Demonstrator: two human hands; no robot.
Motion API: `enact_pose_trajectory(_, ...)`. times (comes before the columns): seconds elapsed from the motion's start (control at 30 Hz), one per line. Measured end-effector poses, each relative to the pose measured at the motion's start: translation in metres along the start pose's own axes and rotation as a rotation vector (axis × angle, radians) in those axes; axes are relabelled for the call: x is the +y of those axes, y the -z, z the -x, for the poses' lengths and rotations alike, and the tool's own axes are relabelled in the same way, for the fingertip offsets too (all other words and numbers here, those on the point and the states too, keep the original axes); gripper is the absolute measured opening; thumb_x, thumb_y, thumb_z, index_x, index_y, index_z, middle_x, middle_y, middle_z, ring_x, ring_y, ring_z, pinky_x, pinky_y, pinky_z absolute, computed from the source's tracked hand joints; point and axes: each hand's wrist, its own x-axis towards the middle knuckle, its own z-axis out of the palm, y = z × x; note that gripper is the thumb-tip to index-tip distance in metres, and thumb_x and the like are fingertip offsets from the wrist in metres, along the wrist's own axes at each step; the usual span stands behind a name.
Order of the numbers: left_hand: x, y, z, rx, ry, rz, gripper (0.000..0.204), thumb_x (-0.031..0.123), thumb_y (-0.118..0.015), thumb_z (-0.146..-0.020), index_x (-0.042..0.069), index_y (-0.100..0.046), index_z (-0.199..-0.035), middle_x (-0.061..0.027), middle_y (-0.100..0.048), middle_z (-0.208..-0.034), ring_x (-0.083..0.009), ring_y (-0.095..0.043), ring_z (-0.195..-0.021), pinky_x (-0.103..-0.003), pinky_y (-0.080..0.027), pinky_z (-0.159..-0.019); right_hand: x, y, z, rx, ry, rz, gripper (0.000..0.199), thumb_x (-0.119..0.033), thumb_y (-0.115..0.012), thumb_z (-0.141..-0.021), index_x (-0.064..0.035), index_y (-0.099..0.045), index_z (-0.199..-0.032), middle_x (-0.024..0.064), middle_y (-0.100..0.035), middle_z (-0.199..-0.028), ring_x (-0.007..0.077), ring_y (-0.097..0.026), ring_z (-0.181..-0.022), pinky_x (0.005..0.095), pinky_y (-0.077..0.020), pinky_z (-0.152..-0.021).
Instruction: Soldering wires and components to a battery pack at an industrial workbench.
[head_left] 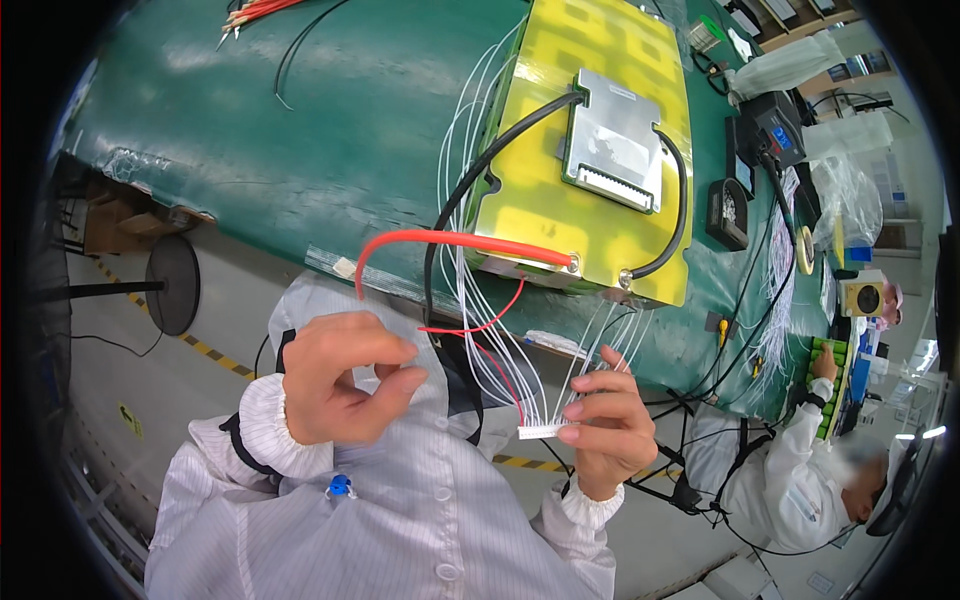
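My right hand pinches a white multi-pin connector between thumb and fingers, in front of the table edge. Thin white wires and one thin red wire run into this plug. To its left, my left hand is curled, its thumb and index tips slightly apart, with nothing visible between them. Beyond both hands lies a yellow-topped battery pack bearing a silver circuit module with a white socket row. A thick red cable arches from the pack's front terminal toward my left hand.
The green-covered table carries a black device with a screen, a small black box and a white wire bundle at right. Red-orange leads lie far left. A co-worker sits at right, beside green cells.
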Motion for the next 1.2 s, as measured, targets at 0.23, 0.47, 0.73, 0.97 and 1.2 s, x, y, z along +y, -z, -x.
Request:
enact_pose_trajectory(0.23, 0.003, -0.001, -0.019, -0.061, -0.008, -0.125, 0.019, 0.002, -0.079, -0.069, 0.003, -0.068, -0.085, -0.0040, -0.058, -0.064, -0.0116, -0.050, -0.048, -0.024, -0.037, -0.043, -0.002, -0.001, -0.001, 0.034, 0.009, -0.020, 0.019, -0.001, -0.077, -0.065, -0.0155, -0.072, -0.075, 0.0010, -0.067, -0.079, 0.0247, -0.065, -0.086, 0.0544, -0.0431, -0.096)
enact_pose_trajectory(0.47, 0.000, -0.003, -0.009, -0.088, 0.006, -0.117, 0.013, 0.003, -0.077, -0.072, 0.003, -0.067, -0.080, -0.0030, -0.057, -0.064, -0.0103, -0.049, -0.047, -0.023, -0.037, -0.042, 0.000, -0.006, 0.001, 0.069, 0.015, -0.037, 0.015, -0.001, -0.077, -0.064, -0.0125, -0.071, -0.073, 0.0033, -0.066, -0.078, 0.0264, -0.065, -0.085, 0.0550, -0.0435, -0.096)
enact_pose_trajectory(0.73, -0.006, 0.001, -0.005, 0.020, 0.043, -0.044, 0.010, 0.000, -0.070, -0.077, 0.002, -0.064, -0.085, -0.0025, -0.056, -0.066, -0.0095, -0.047, -0.050, -0.023, -0.036, -0.045, 0.001, -0.007, 0.004, 0.127, -0.022, 0.001, 0.014, -0.001, -0.076, -0.063, -0.0108, -0.067, -0.068, 0.0046, -0.065, -0.077, 0.0277, -0.066, -0.085, 0.0562, -0.0433, -0.097)
enact_pose_trajectory(0.97, -0.004, 0.001, -0.003, -0.189, 0.354, 0.126, 0.017, 0.004, -0.073, -0.078, -0.001, -0.064, -0.093, -0.0037, -0.057, -0.070, -0.0102, -0.050, -0.058, -0.024, -0.041, -0.052, -0.002, -0.004, 0.002, 0.051, 0.032, 0.006, 0.019, 0.005, -0.067, -0.078, -0.0106, -0.056, -0.076, 0.0046, -0.058, -0.078, 0.0250, -0.062, -0.086, 0.0594, -0.0397, -0.102)
enact_pose_trajectory(1.2, -0.015, 0.002, 0.000, -0.059, 0.308, 0.115, 0.008, -0.001, -0.068, -0.081, -0.002, -0.064, -0.089, -0.0059, -0.060, -0.073, -0.0130, -0.052, -0.059, -0.025, -0.042, -0.055, -0.001, -0.007, 0.004, 0.151, 0.014, -0.009, 0.017, -0.004, -0.075, -0.073, -0.0109, -0.060, -0.074, 0.0056, -0.062, -0.074, 0.0270, -0.065, -0.082, 0.0579, -0.0427, -0.098)
